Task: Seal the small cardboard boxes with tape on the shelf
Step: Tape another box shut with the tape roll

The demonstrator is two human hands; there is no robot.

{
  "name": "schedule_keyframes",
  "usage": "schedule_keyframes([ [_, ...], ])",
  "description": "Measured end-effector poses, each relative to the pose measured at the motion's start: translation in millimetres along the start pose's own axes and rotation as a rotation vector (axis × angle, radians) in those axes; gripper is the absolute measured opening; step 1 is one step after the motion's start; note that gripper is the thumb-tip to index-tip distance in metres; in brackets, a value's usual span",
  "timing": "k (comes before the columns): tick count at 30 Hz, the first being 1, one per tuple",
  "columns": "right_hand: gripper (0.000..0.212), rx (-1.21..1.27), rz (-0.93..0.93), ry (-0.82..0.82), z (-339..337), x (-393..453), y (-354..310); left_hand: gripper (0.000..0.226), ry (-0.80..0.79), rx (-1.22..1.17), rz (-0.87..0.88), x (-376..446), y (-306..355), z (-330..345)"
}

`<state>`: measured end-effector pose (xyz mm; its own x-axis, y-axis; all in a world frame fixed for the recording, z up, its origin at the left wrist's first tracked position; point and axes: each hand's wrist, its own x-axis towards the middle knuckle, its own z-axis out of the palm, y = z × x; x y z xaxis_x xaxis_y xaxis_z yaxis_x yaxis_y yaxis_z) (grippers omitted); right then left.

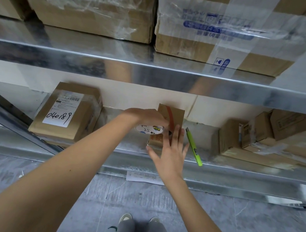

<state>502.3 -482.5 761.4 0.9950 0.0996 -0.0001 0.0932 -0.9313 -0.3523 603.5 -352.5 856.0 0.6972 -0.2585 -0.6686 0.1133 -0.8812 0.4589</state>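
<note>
Cardboard under tape: a small box being sealed on the steel shelf.

Left hand [144, 117] curls its grip round the tape roll [149, 129] above the small box [169, 118], which stands mid-shelf against the far wall; right hand [171, 150] lies flat with fingers spread, pressing the box's near face, holding nothing. A green utility knife [194, 147] rests just right of the box. Likely risks: the tape wrinkling or running off-line if the box slides, or the right hand knocking the knife off the shelf [239, 170] edge.
</note>
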Motion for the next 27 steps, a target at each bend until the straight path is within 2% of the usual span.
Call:
schedule_keyframes([
  [3, 0.082, 0.154, 0.039, -0.037, -12, 4, 0, 0.025, 0.047, -0.133, 0.032, -12, -3, -1],
  [7, 0.033, 0.766, 0.147, 0.049, -46, 17, 0, 0.034, 0.174, -0.376, 0.098, -30, -24, 13],
  [9, 0.021, 0.912, 0.214, 0.03, -63, 24, -8, 0.039, 0.229, -0.514, 0.146, -42, -32, 24],
  [12, 0.022, 0.838, 0.234, 0.036, -75, 34, -22, 0.027, 0.304, -0.695, 0.213, -53, -37, 36],
  [14, 0.02, 0.823, 0.232, 0.04, -79, 38, -31, 0.016, 0.374, -0.731, 0.25, -56, -38, 39],
  [17, 0.013, 0.828, 0.213, -0.001, -79, 41, -43, 0.015, 0.427, -0.744, 0.276, -58, -37, 39],
  [22, 0.006, 0.78, 0.199, 0.12, -80, 41, -56, 0.03, 0.541, -0.637, 0.277, -55, -48, 48],
  [27, 0.007, 0.67, 0.079, 0.156, -78, 41, -63, 0.029, 0.483, -0.83, 0.383, -68, -51, 58],
])
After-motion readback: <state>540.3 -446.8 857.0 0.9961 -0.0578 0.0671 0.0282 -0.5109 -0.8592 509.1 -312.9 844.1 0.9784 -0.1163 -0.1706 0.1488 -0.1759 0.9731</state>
